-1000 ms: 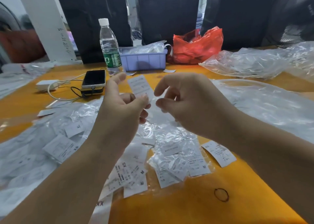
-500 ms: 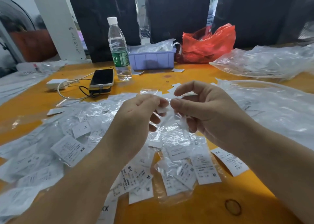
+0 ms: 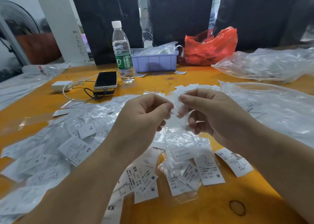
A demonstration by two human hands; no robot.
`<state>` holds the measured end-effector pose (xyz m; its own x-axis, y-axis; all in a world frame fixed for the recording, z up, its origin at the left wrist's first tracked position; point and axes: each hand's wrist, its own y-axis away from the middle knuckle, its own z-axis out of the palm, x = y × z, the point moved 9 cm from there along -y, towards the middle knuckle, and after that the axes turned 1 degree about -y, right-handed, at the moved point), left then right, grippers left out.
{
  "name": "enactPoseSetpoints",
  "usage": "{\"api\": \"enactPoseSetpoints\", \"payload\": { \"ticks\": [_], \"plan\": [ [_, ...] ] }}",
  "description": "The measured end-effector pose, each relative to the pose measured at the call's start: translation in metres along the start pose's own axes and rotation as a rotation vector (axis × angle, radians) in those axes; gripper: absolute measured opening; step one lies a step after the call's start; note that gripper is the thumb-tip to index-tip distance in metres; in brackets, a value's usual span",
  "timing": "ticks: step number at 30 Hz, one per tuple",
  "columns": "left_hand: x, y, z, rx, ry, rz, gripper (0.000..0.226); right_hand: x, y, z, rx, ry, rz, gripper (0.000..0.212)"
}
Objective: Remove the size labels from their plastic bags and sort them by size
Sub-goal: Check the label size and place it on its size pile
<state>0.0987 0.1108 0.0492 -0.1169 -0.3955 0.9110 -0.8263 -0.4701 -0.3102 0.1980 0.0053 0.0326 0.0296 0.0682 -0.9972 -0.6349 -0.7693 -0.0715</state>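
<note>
Both hands, left (image 3: 144, 115) and right (image 3: 209, 111), have stayed raised, fingertips pinching a small plastic bag (image 3: 175, 112).

Orange surface (image 3: 169, 210) up front, dark panels (image 3: 180, 11) behind (bright gaps between), white post (image 3: 62, 23) at left, fan (image 3: 15, 20) far left.

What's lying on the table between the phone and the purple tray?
In the head view, a clear water bottle with a green label stands between the phone and the purple tray, close beside both.
</note>
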Motion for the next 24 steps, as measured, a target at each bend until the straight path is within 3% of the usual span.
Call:
{"api": "enactPoseSetpoints", "payload": {
  "ticks": [5,9,11,17,24],
  "plan": [
    [0.001,0.002,0.012,-0.111,0.057,-0.017,0.009,0.017,0.005,0.015,-0.149,-0.049,0.190,0.038],
    [0.004,0.004,0.018,-0.183,0.115,-0.030,0.018,0.016,0.007,0.018,-0.199,-0.117,0.204,0.007],
    [0.006,0.005,0.018,-0.185,0.115,-0.030,0.010,0.015,0.005,0.015,-0.167,-0.179,0.204,0.004],
    [0.000,0.001,0.001,-0.046,0.110,-0.070,0.008,0.007,0.000,-0.004,0.039,-0.301,0.112,0.005],
    [-0.009,-0.001,-0.012,0.114,0.304,-0.148,0.009,0.006,0.001,-0.005,0.063,-0.389,0.107,0.013]
  ]
}}
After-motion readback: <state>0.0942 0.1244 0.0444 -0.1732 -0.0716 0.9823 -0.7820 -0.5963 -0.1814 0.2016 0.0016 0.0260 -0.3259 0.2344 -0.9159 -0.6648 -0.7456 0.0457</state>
